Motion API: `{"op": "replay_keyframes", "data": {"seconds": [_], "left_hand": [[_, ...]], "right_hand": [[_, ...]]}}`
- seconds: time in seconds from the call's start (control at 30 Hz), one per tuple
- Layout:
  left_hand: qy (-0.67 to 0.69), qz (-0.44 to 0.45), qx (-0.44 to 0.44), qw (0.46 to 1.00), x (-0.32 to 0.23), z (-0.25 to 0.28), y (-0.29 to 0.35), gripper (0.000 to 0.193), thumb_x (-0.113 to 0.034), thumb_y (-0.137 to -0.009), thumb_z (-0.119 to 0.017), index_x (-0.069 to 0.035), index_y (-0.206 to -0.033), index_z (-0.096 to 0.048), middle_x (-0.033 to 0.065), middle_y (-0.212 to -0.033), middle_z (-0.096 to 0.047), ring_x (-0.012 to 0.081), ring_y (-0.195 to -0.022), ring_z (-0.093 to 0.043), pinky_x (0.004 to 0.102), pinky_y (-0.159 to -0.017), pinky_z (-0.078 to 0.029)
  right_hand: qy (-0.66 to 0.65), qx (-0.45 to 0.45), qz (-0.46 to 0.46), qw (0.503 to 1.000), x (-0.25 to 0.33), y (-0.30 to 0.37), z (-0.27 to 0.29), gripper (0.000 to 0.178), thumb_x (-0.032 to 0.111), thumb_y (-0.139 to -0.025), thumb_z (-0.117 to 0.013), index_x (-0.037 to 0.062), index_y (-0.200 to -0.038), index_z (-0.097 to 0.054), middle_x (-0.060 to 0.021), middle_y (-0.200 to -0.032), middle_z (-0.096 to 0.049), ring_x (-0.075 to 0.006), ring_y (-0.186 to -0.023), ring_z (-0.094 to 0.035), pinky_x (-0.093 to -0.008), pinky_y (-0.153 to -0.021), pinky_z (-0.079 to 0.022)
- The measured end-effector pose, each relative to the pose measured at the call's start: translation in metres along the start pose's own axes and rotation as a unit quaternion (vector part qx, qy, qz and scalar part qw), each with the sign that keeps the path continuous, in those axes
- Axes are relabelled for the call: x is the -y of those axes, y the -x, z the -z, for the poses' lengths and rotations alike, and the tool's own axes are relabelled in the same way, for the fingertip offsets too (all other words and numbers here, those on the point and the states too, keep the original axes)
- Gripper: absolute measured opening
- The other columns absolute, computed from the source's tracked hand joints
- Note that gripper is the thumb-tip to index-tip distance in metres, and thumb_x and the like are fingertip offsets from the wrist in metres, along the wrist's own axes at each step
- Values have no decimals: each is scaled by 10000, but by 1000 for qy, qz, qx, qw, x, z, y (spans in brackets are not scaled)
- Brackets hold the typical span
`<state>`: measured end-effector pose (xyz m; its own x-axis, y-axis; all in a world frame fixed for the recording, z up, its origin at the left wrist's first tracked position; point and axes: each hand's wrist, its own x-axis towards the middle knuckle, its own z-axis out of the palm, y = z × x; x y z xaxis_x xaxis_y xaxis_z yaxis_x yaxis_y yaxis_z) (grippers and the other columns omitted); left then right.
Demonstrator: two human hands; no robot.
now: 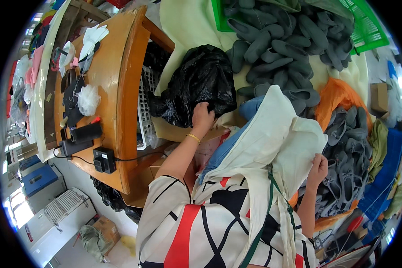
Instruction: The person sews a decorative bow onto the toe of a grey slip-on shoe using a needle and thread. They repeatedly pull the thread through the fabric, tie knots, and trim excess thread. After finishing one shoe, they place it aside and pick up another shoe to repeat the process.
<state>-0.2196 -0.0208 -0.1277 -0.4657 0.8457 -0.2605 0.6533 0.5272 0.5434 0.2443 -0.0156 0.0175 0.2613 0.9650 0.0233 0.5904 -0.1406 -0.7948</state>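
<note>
My left hand (203, 118), with a yellow bracelet at its wrist, reaches forward to a shiny black plastic bag (201, 80). Its fingers are closed on the near edge of the bag; what the bag holds is hidden. At my right side, my right hand (318, 169) is closed at the edge of a white cloth apron (272, 129) spread over my lap. Green strings hang from the apron. Beyond it lies a heap of dark grey shoes (281, 49), partly inside a green plastic crate (368, 33).
An orange bag (339, 94) full of grey shoes stands to my right. On my left is a wooden table (116, 94) carrying a black power adapter (104, 160) with cables. A white perforated basket (143, 107) sits beside the table, and a cardboard box (378, 97) stands far right.
</note>
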Motion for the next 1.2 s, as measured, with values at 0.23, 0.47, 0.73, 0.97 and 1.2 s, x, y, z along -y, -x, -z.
{"op": "replay_keyframes", "data": {"seconds": [0.23,0.47,0.73,0.97,1.2], "left_hand": [[-187,87,-46,977,20,46,-69,851,-302,-761,-758,-28,-1447,-336,213,-1555,-285,367,-1461,-235,558,-1124,-318],[-200,47,107,973,38,62,-94,895,-341,-726,-802,-8,-1434,-367,214,-1411,-491,370,-1348,-428,534,-1077,-387],[-112,-113,290,944,4,19,-34,325,-196,-827,-623,-47,-1115,-601,241,-1050,-668,413,-1029,-627,476,-872,-504],[7,-156,320,934,-6,13,37,294,-180,-819,-649,-69,-1091,-636,219,-935,-676,409,-904,-645,432,-785,-516],[-17,-141,352,925,-23,34,43,307,-148,-843,-613,-80,-1142,-617,231,-963,-671,412,-928,-641,439,-810,-524]], "right_hand": [[17,18,-44,999,-13,-14,-11,166,139,-987,-596,-16,-935,-624,2,-816,-561,-71,-745,-499,-222,-699,-426],[47,-14,18,999,-1,-16,-21,156,122,-983,-591,-14,-908,-609,-21,-806,-536,-99,-733,-479,-254,-688,-424],[18,-2,-18,1000,-16,-22,-15,134,107,-982,-585,-16,-956,-632,-28,-857,-583,-103,-768,-507,-247,-719,-438],[-77,166,135,974,117,-60,-99,198,40,-915,-630,0,-1109,-640,-85,-972,-623,-172,-888,-610,-270,-833,-482],[185,387,193,883,137,-48,-281,548,400,-835,-737,-10,-1172,-599,-206,-1147,-618,-344,-1058,-619,-414,-914,-494]]}}
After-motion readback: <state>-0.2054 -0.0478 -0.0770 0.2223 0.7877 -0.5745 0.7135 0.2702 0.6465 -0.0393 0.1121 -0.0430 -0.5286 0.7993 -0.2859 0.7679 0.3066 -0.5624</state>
